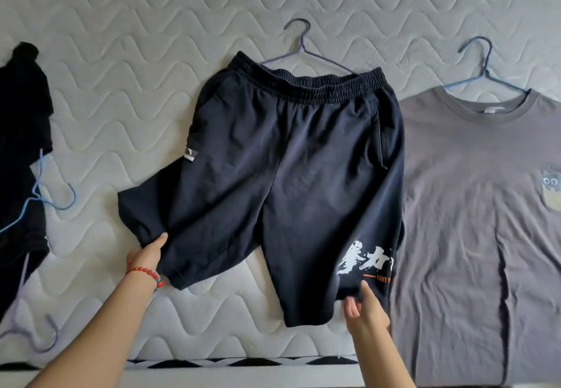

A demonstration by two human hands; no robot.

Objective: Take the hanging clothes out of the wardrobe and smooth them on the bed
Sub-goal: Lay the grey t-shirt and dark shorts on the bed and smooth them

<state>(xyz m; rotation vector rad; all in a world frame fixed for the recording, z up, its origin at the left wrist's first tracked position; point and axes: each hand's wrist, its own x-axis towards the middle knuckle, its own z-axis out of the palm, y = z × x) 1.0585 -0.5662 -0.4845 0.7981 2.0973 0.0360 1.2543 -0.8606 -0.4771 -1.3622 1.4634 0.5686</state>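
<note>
Pinching shorts (282, 159) hems with left hand (147, 255) and right hand (367, 311); T-shirt (455, 205) smoothed, dark clothes (21, 144) at left edge of bed (121, 38) not yet.

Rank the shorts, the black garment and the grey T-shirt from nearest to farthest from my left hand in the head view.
1. shorts, leg held by the left hand
2. black garment, at the left edge
3. grey T-shirt, far right

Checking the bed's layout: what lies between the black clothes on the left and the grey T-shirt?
The dark shorts on a purple hanger, with bare mattress left of them; head view.
</note>
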